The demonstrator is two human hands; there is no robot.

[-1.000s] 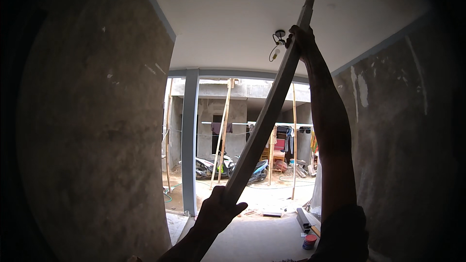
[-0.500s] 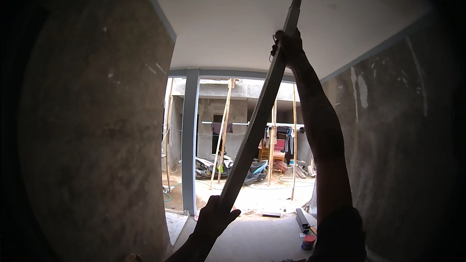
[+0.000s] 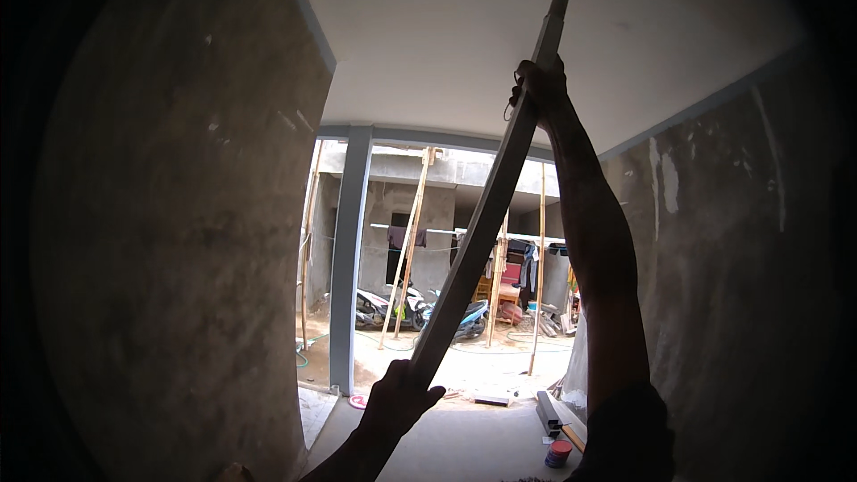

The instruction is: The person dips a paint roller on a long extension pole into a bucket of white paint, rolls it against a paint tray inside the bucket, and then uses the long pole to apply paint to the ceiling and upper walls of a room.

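Note:
A long grey square-section pole (image 3: 485, 219) slants up and to the right across the view. Its upper part narrows to a thinner piece that rises against the white ceiling (image 3: 428, 54); whether the tip touches it, I cannot tell. My right hand (image 3: 543, 87) is raised and wrapped round the pole just below the narrowing. Something thin and loop-like hangs beside those fingers, too dark to name. Lower down, my left hand (image 3: 397, 400) is closed round the pole's bottom end, thumb sticking out to the right. Both hands appear almost as silhouettes.
Bare plastered walls stand left (image 3: 170, 232) and right (image 3: 723, 241). A grey post (image 3: 350, 259) frames the opening. Outside are motorbikes (image 3: 384, 306), bamboo props (image 3: 539, 277) and hanging laundry. A red-lidded tub (image 3: 559, 452) and a dark channel-shaped length (image 3: 547, 413) lie on the floor at right.
The view has shifted slightly. Pole top and right hand now appear a little farther right and lower in the picture. Both hands keep their grip on the pole.

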